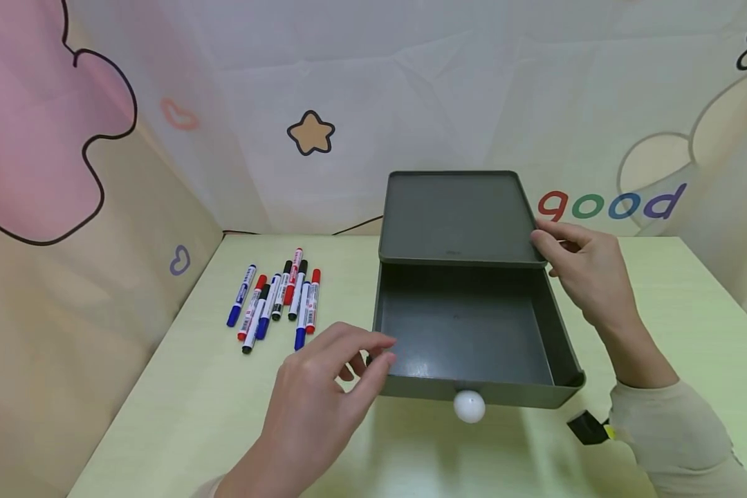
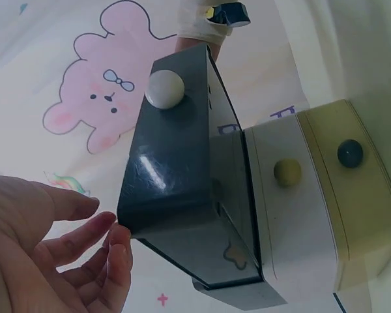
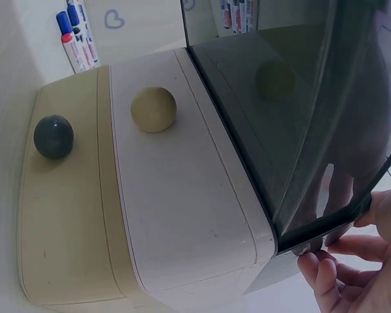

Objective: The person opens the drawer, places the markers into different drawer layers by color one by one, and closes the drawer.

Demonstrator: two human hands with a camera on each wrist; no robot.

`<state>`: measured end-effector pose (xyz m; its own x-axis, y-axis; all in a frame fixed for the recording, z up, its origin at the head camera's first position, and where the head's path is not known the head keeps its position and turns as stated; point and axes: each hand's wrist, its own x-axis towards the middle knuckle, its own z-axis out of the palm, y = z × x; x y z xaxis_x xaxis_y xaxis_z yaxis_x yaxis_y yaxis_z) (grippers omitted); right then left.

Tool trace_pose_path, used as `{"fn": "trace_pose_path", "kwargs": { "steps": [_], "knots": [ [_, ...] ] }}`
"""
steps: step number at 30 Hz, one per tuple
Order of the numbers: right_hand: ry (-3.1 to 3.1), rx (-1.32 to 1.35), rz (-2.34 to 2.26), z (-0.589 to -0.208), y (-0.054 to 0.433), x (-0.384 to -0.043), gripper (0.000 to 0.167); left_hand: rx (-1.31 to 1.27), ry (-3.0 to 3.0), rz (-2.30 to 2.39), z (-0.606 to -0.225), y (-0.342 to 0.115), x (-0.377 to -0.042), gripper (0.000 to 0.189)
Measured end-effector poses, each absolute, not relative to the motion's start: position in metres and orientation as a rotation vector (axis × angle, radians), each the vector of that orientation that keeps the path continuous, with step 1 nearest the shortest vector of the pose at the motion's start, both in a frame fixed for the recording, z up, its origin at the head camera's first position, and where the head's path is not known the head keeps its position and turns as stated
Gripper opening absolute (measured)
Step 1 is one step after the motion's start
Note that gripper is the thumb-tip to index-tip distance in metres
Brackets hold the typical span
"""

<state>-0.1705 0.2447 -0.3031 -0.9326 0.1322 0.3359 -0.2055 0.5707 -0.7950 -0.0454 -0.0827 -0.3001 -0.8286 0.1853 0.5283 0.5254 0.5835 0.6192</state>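
A small drawer cabinet stands on the table, with a dark grey top tier, a white middle tier and a yellow bottom tier. Its top drawer is pulled out toward me, with nothing inside and a white round knob on its front. My right hand grips the cabinet's upper right edge between thumb and fingers. At the drawer's front left corner is my left hand, thumb and index finger apart. In the left wrist view its fingertips are right at that corner.
Several red, blue and black markers lie on the table, left of the cabinet. A printed cloth hangs behind the table. The lower tiers carry a yellow knob and a dark knob.
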Motion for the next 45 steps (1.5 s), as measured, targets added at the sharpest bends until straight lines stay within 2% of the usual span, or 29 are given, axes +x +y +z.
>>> {"fn": "trace_pose_path", "kwargs": {
  "steps": [9, 28, 38, 45],
  "knots": [
    [-2.435, 0.064, 1.325, -0.302, 0.243, -0.169, 0.041, -0.442, -2.421, -1.166, -0.307, -0.091, -0.064, 0.029],
    [-2.428, 0.066, 1.321, -0.305, 0.244, -0.17, 0.04, -0.118, -2.397, -1.327, -0.339, -0.127, -0.141, 0.029],
    [-2.42, 0.071, 1.332, -0.303, 0.243, -0.169, 0.04, 0.054, -2.548, -1.204, -0.363, -0.139, -0.176, 0.033],
    [-2.424, 0.07, 1.34, -0.304, 0.243, -0.169, 0.04, 0.074, -2.617, -1.181, -0.378, -0.143, -0.194, 0.033]
  ]
}}
